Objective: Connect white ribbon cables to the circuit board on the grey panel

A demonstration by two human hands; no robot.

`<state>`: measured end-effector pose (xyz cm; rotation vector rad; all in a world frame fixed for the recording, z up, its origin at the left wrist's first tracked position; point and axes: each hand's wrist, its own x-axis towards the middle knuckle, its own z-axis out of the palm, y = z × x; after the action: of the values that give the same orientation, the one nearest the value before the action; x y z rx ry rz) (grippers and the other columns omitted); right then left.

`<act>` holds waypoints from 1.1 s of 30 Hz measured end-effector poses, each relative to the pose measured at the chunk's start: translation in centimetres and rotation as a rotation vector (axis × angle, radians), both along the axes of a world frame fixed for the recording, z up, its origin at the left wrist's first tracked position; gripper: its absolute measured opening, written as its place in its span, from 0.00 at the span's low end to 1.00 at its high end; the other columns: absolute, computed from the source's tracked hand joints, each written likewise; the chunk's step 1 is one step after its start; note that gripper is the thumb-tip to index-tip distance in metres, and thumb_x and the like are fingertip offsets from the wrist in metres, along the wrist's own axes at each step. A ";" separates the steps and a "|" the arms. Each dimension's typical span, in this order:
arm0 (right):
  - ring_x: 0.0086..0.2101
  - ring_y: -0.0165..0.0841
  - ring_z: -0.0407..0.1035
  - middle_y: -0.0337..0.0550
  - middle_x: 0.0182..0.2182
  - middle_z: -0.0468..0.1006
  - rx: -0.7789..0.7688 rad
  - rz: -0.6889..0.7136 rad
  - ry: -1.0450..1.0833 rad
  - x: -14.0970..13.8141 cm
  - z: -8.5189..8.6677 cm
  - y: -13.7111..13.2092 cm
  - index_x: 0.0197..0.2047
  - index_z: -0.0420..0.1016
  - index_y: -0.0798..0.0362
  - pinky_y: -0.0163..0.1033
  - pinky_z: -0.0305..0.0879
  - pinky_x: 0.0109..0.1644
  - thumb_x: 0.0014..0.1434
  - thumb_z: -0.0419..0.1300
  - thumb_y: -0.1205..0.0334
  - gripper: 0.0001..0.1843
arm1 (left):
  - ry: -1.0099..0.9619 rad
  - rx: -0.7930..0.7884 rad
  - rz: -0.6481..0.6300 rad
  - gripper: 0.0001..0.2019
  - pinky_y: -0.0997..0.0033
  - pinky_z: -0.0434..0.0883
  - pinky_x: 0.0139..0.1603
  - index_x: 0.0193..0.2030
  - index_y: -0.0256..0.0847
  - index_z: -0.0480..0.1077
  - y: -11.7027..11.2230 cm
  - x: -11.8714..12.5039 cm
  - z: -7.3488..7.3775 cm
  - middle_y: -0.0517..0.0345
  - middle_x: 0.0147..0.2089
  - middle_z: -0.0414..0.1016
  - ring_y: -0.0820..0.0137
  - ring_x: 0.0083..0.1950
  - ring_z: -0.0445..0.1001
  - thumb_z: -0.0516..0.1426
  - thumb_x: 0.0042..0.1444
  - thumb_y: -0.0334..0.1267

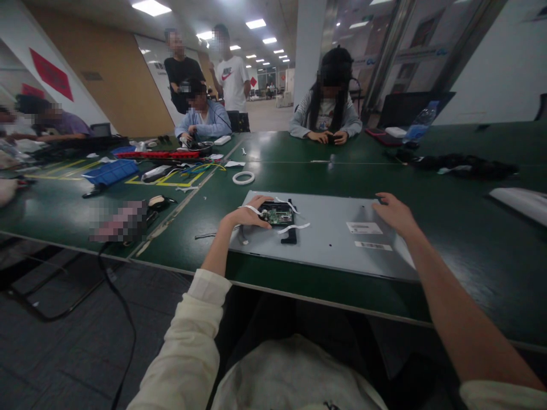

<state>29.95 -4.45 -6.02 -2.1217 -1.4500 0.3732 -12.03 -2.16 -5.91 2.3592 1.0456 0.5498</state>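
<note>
While the grey panel [329,239] lies flat on the green table [448,228], the left hand [248,216] rests half-open at its circuit board [277,214] and the right hand [395,213] lies loosely open at the far edge. The panel is probably stiff yet fragile, and best held by its edges.

A dark green worktop [325,171] stretches well beyond the left hand [248,215] and the right hand [395,213]. A second worktop [55,210], marked with yellow tape [171,183], adjoins it left of the left hand. Below and left of that hand lies grey floor [64,359]. Far ahead, between the hands, stands a white pillar [308,51]. Glass panels [384,45] and a white wall [491,74] rise beyond the right hand. A tan wall [123,80] stands far left of the left hand. Ceiling lights [151,7] recede overhead.
</note>
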 end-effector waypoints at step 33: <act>0.49 0.45 0.65 0.57 0.51 0.70 0.071 0.134 -0.238 0.6 -1.8 0.7 0.60 0.62 0.60 0.44 0.60 0.53 0.55 0.50 0.59 0.29 | -0.028 -0.009 -0.066 0.44 0.59 0.59 0.62 0.62 0.43 0.55 -0.7 9.1 0.3 0.50 0.60 0.59 0.57 0.60 0.60 0.65 0.36 0.49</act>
<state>30.60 -3.74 -7.81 -2.0733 -1.7184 0.1175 -2.89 -2.87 -5.65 2.3627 0.9521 0.5511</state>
